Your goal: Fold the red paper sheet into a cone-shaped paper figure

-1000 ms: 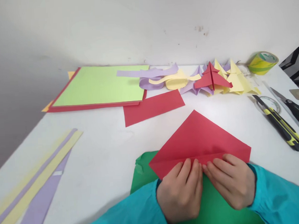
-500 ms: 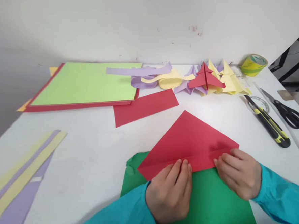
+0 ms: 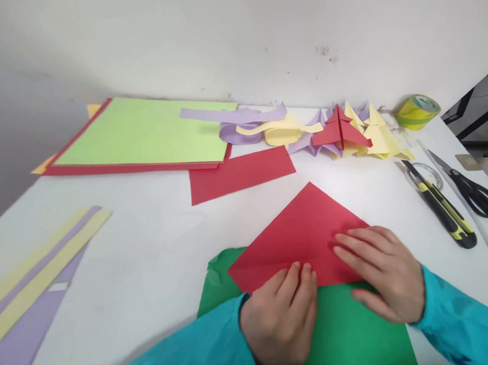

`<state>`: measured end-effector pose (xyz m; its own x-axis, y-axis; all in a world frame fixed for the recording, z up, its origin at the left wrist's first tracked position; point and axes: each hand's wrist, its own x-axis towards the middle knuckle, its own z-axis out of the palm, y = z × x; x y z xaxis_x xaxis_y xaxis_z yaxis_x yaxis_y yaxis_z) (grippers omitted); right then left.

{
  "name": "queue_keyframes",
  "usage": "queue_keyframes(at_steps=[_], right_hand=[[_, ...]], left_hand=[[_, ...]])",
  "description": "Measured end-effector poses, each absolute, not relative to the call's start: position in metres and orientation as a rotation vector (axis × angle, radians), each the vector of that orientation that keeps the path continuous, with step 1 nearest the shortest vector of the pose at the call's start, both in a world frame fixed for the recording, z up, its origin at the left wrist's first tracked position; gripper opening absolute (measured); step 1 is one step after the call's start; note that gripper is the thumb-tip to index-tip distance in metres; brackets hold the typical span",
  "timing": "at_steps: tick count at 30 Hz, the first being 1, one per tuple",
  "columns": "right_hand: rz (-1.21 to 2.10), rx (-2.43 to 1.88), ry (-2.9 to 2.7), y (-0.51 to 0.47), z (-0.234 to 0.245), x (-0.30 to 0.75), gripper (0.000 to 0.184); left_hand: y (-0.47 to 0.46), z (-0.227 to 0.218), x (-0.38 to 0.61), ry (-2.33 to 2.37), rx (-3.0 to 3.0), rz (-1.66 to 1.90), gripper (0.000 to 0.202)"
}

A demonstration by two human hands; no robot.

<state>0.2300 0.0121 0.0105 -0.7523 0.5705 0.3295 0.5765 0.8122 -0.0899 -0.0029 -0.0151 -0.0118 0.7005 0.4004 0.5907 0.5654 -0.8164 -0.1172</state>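
Note:
A sheet of red paper (image 3: 296, 229), its top corner pointing away from me, lies over a green sheet (image 3: 360, 329). Its lower edge is folded up in a band. My left hand (image 3: 281, 318) pinches that near edge around the middle, fingertips on the fold and thumb hidden. Over the paper's right corner my right hand (image 3: 381, 267) is spread, its fingers stretched flat across the red surface and the thumb apart over the green sheet. The right corner is covered by this hand.
Behind lie a red strip (image 3: 243, 174), a stack topped by light green paper (image 3: 150, 133) and folded paper planes (image 3: 340, 130). A box cutter (image 3: 441, 206), scissors (image 3: 469, 185) and tape (image 3: 417, 112) are on the right. Yellow and purple strips (image 3: 58, 260) lie left.
My right hand has let go of the paper's lower edge and opened, moving up onto its right side. My left hand stays at the fold. The view has shifted slightly.

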Motion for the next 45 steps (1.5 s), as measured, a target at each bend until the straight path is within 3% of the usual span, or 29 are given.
queue_keyframes(at_steps=[3, 8, 12, 18, 20, 24, 26, 45], right_hand=[[-0.047, -0.944, -2.798, 0.010, 0.006, 0.215, 0.076], [-0.328, -1.450, -2.564, 0.014, 0.010, 0.221, 0.080], [-0.168, -1.120, -2.780, 0.009, 0.008, 0.218, 0.084], [-0.227, -1.369, -2.580, 0.005, 0.006, 0.211, 0.078], [-0.148, -1.247, -2.637, 0.004, 0.007, 0.209, 0.072], [-0.127, -0.936, -2.580, 0.000, 0.003, 0.202, 0.029], [-0.169, -0.849, -2.505, -0.001, 0.001, 0.200, 0.018], [-0.234, -0.633, -2.454, -0.007, 0.002, 0.196, 0.030]], left_hand=[[-0.016, -0.013, -0.002, -0.743, -2.675, -0.762, 0.032], [-0.016, -0.017, 0.000, -0.750, -2.632, -0.868, 0.033], [-0.016, -0.012, -0.001, -0.758, -2.668, -0.797, 0.032], [-0.017, -0.008, -0.002, -0.767, -2.675, -0.757, 0.033], [-0.017, -0.009, -0.001, -0.779, -2.665, -0.770, 0.032], [-0.015, -0.008, 0.001, -0.794, -2.637, -0.825, 0.031], [-0.015, -0.007, 0.002, -0.803, -2.637, -0.837, 0.030], [-0.020, -0.009, 0.012, -0.808, -2.604, -0.807, 0.033]])
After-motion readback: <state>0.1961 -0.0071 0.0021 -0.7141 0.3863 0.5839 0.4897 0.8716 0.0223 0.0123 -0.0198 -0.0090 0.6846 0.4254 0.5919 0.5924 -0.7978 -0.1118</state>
